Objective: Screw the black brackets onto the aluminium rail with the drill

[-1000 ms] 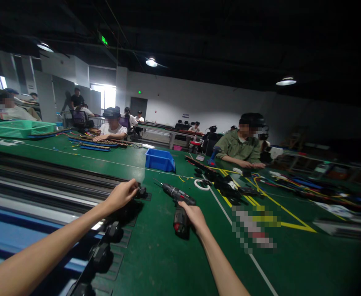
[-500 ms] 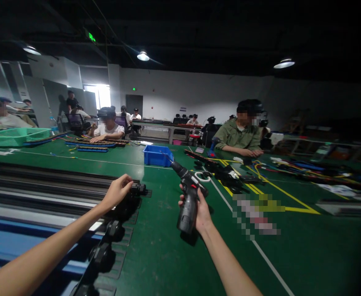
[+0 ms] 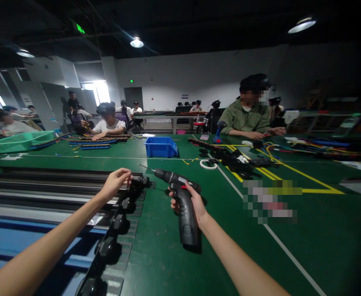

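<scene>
My right hand (image 3: pixel 195 201) is wrapped round the grip of a black cordless drill (image 3: pixel 186 218), its fingers near the red trigger. The drill's long thin bit points left, above the green tabletop, toward the row of long bars. My left hand (image 3: pixel 118 183) is closed, thumb against fingers, at the right end of the farthest black bars (image 3: pixel 75 174). Whatever it pinches, if anything, is too small to see. Black knob-like end fittings (image 3: pixel 109 248) line the bars' right ends, with slotted flat tabs (image 3: pixel 126 238) beside them. Blue and silver bars lie nearer me.
Beyond the drill stands a blue bin (image 3: pixel 160 148), with a white ring (image 3: pixel 208 164) to its right. Black parts and coloured cables (image 3: pixel 322 146) lie farther right. A green basket (image 3: pixel 22 141) stands at left. A co-worker in a green jacket (image 3: pixel 248 117) sits across the table.
The drill has swung left, and its bit now points toward the bar ends. My left hand stays by the bars, still closed. The view has shifted slightly.
</scene>
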Tool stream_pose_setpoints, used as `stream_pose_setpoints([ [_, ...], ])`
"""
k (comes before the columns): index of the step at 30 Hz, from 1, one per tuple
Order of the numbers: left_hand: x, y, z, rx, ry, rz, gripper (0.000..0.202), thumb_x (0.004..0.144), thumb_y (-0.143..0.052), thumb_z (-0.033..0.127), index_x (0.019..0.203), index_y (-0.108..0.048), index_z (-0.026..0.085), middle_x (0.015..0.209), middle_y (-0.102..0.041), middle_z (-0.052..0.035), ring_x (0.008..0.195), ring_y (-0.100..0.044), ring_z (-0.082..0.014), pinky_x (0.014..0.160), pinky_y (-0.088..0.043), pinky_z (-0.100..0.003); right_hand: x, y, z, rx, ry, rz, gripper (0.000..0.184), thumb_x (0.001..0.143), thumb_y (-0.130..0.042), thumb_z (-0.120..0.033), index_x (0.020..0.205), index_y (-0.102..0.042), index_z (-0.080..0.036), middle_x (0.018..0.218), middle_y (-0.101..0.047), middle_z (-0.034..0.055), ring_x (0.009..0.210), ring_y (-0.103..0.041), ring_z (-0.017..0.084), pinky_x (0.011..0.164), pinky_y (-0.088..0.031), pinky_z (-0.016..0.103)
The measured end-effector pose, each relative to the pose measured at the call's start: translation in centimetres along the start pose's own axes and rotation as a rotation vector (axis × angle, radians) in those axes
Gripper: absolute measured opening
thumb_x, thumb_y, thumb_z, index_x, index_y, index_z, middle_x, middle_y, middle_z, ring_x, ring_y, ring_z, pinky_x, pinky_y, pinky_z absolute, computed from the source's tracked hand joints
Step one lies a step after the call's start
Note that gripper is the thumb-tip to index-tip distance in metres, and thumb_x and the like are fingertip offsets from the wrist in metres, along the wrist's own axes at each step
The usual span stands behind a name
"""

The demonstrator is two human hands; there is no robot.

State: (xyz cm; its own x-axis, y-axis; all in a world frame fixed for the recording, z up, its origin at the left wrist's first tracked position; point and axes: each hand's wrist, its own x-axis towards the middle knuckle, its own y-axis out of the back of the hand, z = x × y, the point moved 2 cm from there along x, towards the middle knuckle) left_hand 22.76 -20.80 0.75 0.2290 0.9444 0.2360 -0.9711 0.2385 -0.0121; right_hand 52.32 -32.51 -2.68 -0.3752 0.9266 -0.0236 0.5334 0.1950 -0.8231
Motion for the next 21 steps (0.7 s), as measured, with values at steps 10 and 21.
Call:
stream_pose_setpoints([
  [10, 0.18, 0.56, -0.06, -0.192, 0.063, -0.019, 0.030, 0.076, -0.076, 0.030, 0.095, -0.064, 0.011, 0.081, -0.066, -0.0076, 0.067, -0.061, -0.0134, 0.063, -0.047, -0.026, 0.81, 0.04, 1.13, -0.098, -0.081, 0.053, 0.042, 0.094, -0.049, -0.044, 0.109, -0.061, -0.007, 0.089, -0.073, 0.0138, 0.067, -0.069, 0.017, 0.063, -0.057, 0.027],
  [21, -0.15, 0.14, 0.58, -0.097, 0.076, -0.066, 0.033, 0.074, -0.077, 0.034, 0.092, -0.064, 0.010, 0.079, -0.066, -0.0064, 0.065, -0.060, -0.0127, 0.062, -0.047, -0.026, 0.78, -0.07, 1.27, -0.105, -0.090, 0.066, 0.041, 0.092, -0.052, -0.043, 0.107, -0.063, -0.007, 0.088, -0.073, 0.0141, 0.067, -0.068, 0.017, 0.065, -0.057, 0.026],
])
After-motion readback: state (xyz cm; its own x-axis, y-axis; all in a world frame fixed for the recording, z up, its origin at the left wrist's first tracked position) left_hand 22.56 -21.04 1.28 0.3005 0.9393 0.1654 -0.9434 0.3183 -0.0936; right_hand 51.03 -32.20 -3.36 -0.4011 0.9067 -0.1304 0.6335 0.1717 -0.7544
